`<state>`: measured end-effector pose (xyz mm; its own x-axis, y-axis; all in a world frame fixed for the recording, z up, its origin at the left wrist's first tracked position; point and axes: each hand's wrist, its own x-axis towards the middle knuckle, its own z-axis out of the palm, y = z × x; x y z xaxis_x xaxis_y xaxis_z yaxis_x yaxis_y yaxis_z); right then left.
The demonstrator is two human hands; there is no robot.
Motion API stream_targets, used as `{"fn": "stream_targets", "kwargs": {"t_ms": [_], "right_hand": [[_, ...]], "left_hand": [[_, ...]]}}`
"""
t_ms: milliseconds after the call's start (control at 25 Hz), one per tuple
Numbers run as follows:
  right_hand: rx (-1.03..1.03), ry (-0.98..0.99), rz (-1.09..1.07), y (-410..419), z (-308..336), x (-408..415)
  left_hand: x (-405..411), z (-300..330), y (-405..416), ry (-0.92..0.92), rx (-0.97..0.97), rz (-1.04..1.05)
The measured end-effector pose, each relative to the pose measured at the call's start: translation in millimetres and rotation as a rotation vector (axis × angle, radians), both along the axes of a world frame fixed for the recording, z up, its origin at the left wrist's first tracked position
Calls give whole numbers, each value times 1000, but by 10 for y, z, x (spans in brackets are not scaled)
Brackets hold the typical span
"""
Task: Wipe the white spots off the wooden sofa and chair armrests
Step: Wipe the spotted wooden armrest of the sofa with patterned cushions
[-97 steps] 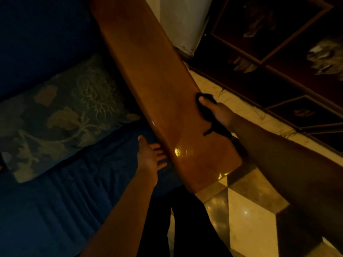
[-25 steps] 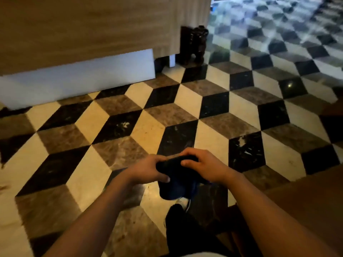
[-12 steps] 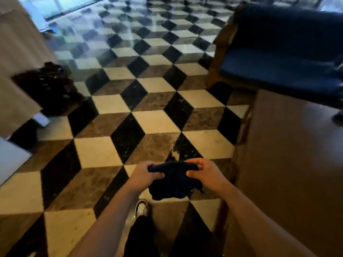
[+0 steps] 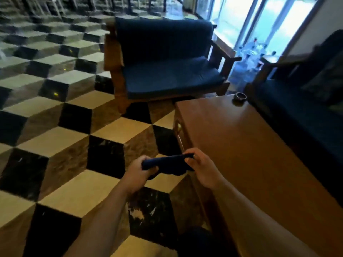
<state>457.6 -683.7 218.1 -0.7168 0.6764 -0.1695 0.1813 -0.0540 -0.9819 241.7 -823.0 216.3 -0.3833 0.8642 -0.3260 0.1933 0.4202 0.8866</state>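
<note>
A dark blue cloth (image 4: 168, 163) is stretched between my two hands over the floor, low in the middle of the view. My left hand (image 4: 138, 172) grips its left end and my right hand (image 4: 201, 166) pinches its right end. Ahead stands a wooden chair with blue cushions (image 4: 167, 75); its left armrest (image 4: 111, 52) and right armrest (image 4: 225, 53) are wooden. A blue sofa (image 4: 304, 108) with a wooden armrest (image 4: 278, 61) runs along the right. No white spots can be made out on the wood.
A long wooden table (image 4: 259, 154) lies to my right, between me and the sofa, with a small dark ashtray (image 4: 240, 96) at its far end. The floor (image 4: 65, 138) is checkered marble. Bright glass doors (image 4: 259, 21) and some bottles (image 4: 250, 51) are at the back right.
I have left the sofa armrest where my right hand pressed the cloth, and the view has swung across the floor to the chair. Both hands now hold the cloth, pulled out flatter.
</note>
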Motion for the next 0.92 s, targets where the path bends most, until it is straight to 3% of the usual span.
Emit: {"fn": "stream_targets", "kwargs": {"t_ms": [160, 280, 440, 600, 720, 920], "right_hand": [[-14, 114, -297, 1035, -135, -410], [-167, 99, -343, 1790, -620, -726], [-334, 127, -381, 2858, -1184, -1180], [-435, 170, -446, 3641, -1168, -1470], [-465, 92, -576, 4197, -1266, -1733], [-554, -5, -808, 4938, -1817, -2151]], "left_hand": [[-564, 100, 1445, -44, 111, -185], [-834, -72, 2444, -55, 115, -202], [-1180, -457, 3740, -51, -80, -127], [-1457, -607, 4676, -96, -226, -145], [-1698, -824, 5438, -129, -321, -193], [-2100, -1514, 6729, -363, -557, -166]]}}
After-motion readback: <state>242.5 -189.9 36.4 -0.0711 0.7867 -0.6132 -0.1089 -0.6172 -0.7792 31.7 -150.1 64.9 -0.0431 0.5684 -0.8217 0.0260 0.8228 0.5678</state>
